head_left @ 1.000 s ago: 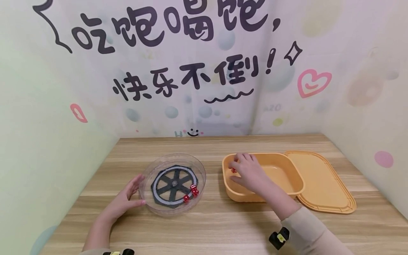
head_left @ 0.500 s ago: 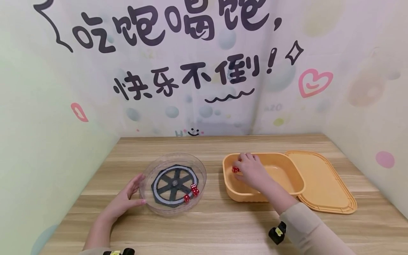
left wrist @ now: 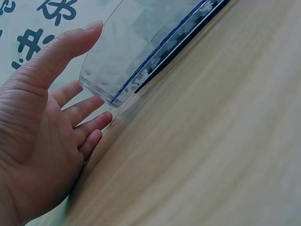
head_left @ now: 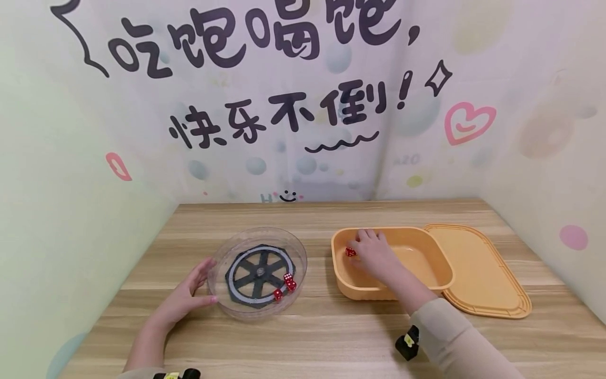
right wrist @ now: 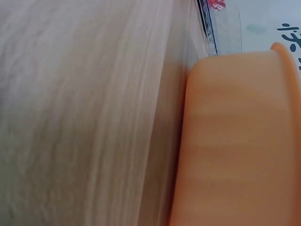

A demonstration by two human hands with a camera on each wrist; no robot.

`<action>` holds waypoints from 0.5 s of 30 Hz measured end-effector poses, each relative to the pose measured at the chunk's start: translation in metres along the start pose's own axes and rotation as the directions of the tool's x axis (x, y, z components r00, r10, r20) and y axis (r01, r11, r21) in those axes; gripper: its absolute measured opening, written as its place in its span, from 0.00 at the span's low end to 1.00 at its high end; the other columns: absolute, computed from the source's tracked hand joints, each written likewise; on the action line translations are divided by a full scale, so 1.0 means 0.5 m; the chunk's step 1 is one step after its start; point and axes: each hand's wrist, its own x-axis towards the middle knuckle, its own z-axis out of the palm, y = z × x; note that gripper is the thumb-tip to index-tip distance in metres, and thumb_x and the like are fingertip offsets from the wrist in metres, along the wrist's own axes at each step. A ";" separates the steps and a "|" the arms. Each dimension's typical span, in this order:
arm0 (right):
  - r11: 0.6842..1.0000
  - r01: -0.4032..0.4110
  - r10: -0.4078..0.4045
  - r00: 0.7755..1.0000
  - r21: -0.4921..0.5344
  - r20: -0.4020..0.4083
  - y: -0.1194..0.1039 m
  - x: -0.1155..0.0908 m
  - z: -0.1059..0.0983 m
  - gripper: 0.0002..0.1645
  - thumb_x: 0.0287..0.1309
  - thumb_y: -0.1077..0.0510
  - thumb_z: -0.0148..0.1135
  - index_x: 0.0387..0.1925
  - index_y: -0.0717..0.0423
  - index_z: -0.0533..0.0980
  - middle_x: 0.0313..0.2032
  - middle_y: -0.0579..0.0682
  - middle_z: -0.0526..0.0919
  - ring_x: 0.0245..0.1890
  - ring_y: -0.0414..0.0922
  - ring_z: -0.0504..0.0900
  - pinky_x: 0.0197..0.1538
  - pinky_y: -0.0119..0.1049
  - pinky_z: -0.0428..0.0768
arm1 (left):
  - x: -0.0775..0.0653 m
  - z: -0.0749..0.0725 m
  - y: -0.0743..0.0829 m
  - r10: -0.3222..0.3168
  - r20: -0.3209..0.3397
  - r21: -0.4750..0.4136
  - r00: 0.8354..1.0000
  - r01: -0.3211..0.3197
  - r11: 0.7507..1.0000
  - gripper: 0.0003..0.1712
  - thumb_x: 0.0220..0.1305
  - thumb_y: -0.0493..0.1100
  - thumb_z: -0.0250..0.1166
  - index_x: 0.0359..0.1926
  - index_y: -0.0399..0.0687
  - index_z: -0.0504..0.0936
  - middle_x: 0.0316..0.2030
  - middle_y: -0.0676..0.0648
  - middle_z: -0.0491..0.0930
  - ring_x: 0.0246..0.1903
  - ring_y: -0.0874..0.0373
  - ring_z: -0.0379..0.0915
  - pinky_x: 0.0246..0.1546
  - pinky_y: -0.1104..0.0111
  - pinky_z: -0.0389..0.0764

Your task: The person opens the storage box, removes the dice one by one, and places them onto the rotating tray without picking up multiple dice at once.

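Observation:
A clear round dish (head_left: 219, 300) stands on the left of the table, with a dark spoked wheel pattern at its base. Several red dice (head_left: 278, 295) lie at its right side. My left hand (head_left: 182, 296) is beside the dish's left wall, thumb apart and fingers extended; the left wrist view shows the fingertips close to the wall. Inside the orange box (head_left: 437, 273), my right hand (head_left: 376, 255) reaches down at the left end. Its bent fingers are at a red die (head_left: 350, 252); the thumb is hidden, so a grip on it cannot be made out.
An orange lid (head_left: 483, 271) lies flat on the table, against the box's right side. Printed cloth walls (head_left: 284, 173) border the wooden table (head_left: 303, 342) at the back and both sides.
My right hand's fingers and thumb have drawn closer together beside the red die in the box, and the thumb has gone out of sight. The left hand and dish have stayed put.

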 end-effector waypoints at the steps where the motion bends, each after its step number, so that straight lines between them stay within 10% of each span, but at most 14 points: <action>1: 1.000 -0.002 0.002 1.000 -0.002 0.003 0.000 0.000 0.002 0.16 0.49 0.52 0.73 0.39 0.52 0.81 0.33 0.50 0.69 0.39 0.52 0.69 0.39 0.49 0.68 | 0.000 0.000 0.000 0.000 0.000 0.000 1.000 0.000 1.000 0.54 0.53 0.35 0.70 0.73 0.36 0.45 0.71 0.32 0.48 0.69 0.36 0.38 0.53 0.89 0.52; 15: 0.997 -0.072 0.072 0.994 -0.007 0.078 -0.002 0.005 0.011 0.17 0.50 0.52 0.70 0.42 0.54 0.81 0.34 0.52 0.70 0.42 0.54 0.69 0.41 0.51 0.69 | 0.000 0.000 -0.003 0.012 0.004 -0.002 1.000 -0.012 1.000 0.54 0.53 0.34 0.70 0.73 0.36 0.44 0.71 0.32 0.47 0.69 0.35 0.38 0.54 0.88 0.52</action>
